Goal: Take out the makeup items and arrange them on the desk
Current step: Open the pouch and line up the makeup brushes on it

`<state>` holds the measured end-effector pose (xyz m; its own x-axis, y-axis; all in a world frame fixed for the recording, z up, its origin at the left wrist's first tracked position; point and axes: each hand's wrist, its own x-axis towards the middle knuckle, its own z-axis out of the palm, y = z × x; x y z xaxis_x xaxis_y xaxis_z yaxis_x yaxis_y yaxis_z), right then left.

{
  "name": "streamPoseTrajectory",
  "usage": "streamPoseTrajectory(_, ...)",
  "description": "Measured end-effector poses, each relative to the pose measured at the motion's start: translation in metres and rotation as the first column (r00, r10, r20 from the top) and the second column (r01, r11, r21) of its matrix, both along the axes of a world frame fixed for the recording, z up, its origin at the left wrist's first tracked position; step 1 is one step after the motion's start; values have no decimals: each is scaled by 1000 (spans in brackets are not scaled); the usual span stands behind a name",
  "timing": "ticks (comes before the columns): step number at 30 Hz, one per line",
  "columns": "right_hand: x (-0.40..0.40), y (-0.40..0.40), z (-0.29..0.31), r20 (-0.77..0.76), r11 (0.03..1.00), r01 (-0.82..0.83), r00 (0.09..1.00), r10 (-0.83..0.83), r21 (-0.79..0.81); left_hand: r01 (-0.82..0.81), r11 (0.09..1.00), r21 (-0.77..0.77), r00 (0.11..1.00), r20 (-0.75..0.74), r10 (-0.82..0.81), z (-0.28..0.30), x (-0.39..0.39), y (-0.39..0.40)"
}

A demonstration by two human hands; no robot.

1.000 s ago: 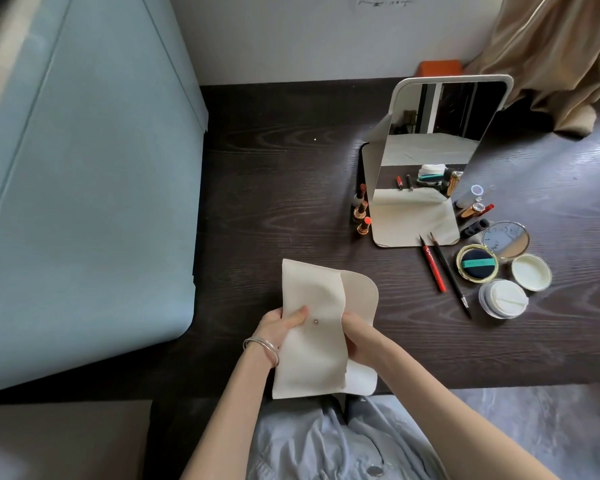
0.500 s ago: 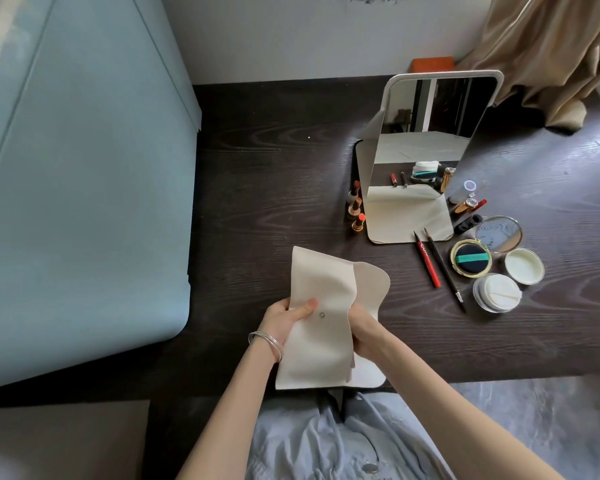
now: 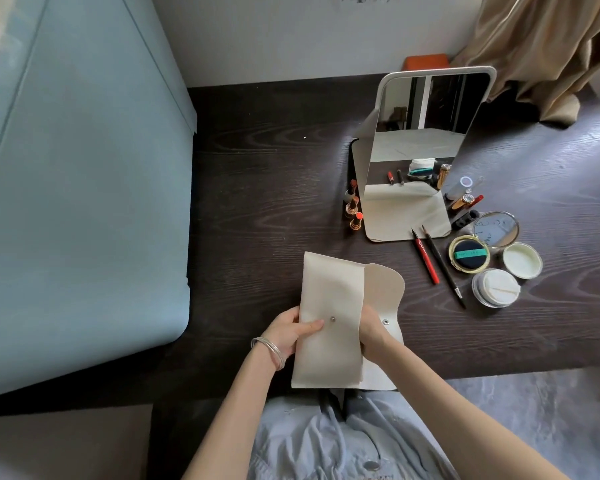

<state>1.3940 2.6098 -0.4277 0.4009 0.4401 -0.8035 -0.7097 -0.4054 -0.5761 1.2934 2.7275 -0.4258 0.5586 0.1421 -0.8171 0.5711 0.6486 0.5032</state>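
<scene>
Pouch [image 3: 329, 320] is settling flatter toward the counter [image 3: 257, 209] than a second ago, its flap [image 3: 383, 289] now lying open to the right.

Left hand [image 3: 288, 332] is gripping the pouch's left edge, thumb pressing on the front just left of the snap, while the right hand [image 3: 371, 332] is reaching into the mouth at the right edge, its fingers hidden inside, so I cannot tell whether its grip is holding anything. Both grips are sitting mid-height on the pouch, which is overhanging the counter's near edge below them. Judging from this, anything pulled out carelessly is risking a drop into the lap, and a wide right sweep is risking knocking the pencils [image 3: 430, 258] and compacts [image 3: 469, 253] already arranged up and right of the grip, beside the mirror [image 3: 420, 133].
</scene>
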Motion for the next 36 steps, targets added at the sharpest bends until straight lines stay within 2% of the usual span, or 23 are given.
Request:
streamPoseTrajectory(5, 7, -18, 4, 105, 988, -144, 983, 150, -60, 120, 991, 57, 993, -6, -120, -1, 3, 4)
streamPoseTrajectory(8, 15, -35, 11, 192, 986, -133, 970, 150, -99, 175, 966, 189, 985, -35, -171, -4, 8, 12)
streamPoseTrajectory(11, 19, -54, 20, 208, 967, -160, 957, 200, -197, 274, 910, 311, 961, -71, -266, 1, 17, 24)
streamPoseTrajectory(13, 22, -64, 24, 220, 956, -183, 947, 234, -230, 410, 811, 416, 910, -131, -393, 5, 27, 33)
streamPoseTrajectory(16, 26, -77, 29, 226, 969, -121, 959, 170, -213, 561, 608, 562, 816, -250, -522, 5, 48, 44)
streamPoseTrajectory(19, 30, -85, 32, 185, 980, -20, 981, 57, -196, 693, 412, 591, 684, -358, -636, 8, 70, 45)
streamPoseTrajectory(21, 34, -86, 34, 178, 979, -5, 983, 42, -202, 765, 274, 583, 576, -429, -696, 10, 84, 42)
streamPoseTrajectory(23, 37, -86, 35, 173, 981, 4, 984, 30, -195, 795, 178, 580, 511, -482, -712, 10, 96, 38)
streamPoseTrajectory(26, 40, -85, 31, 152, 984, 33, 988, -6, -175, 779, 91, 621, 485, -503, -715, 5, 111, 27)
streamPoseTrajectory(29, 41, -84, 27, 145, 989, 51, 989, -30, -141, 670, -133, 730, 466, -553, -691, 3, 113, 12)
streamPoseTrajectory(31, 41, -84, 24, 158, 990, 58, 987, -37, -131, 549, -255, 796, 536, -569, -623, 7, 101, 2)
streamPoseTrajectory(33, 41, -84, 19, 172, 990, 56, 985, -33, -132, 497, -287, 819, 586, -561, -585, 12, 80, -9)
streamPoseTrajectory(34, 41, -84, 17, 182, 989, 50, 983, -25, -137, 525, -285, 802, 562, -578, -592, 13, 67, -15)
streamPoseTrajectory(36, 40, -85, 13, 201, 988, 39, 980, -8, -150, 625, -301, 720, 433, -641, -634, 11, 43, -27)
